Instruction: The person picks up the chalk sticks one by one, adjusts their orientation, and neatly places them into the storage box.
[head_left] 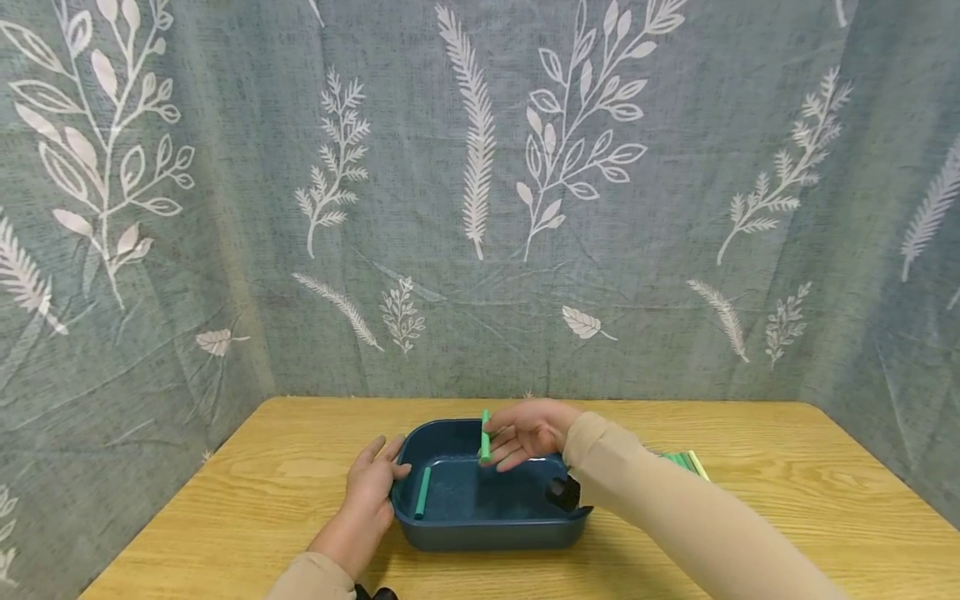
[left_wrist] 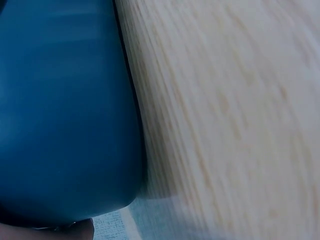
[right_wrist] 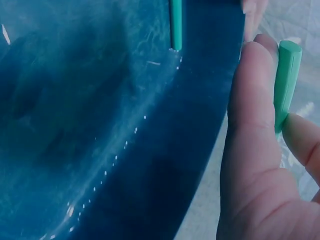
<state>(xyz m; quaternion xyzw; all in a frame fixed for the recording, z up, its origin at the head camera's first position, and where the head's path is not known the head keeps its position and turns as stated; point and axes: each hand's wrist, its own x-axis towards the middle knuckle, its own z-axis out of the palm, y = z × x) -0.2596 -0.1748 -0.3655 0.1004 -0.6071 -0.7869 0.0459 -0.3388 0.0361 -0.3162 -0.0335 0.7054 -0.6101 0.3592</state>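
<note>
A dark blue basin (head_left: 491, 536) stands on the wooden table. My left hand (head_left: 369, 483) rests at its left side, fingers fairly straight along the outside and thumb at the rim. In the left wrist view the outer wall of the basin (left_wrist: 70, 115) fills the left part, with a fingertip at the bottom. Over the basin, my right hand (head_left: 525, 433) pinches a light green stick (head_left: 485, 437) between thumb and fingers. The right wrist view shows this stick (right_wrist: 287, 82) closely, with a faceted surface. A darker green stick (head_left: 422, 493) lies inside the basin at the left.
More green and yellowish sticks (head_left: 686, 461) lie on the table (head_left: 780, 500) to the right, partly hidden by my right sleeve (head_left: 675, 508). A black wrist device (head_left: 562, 493) hangs below the right wrist. A leaf-patterned curtain (head_left: 420, 208) stands behind the table.
</note>
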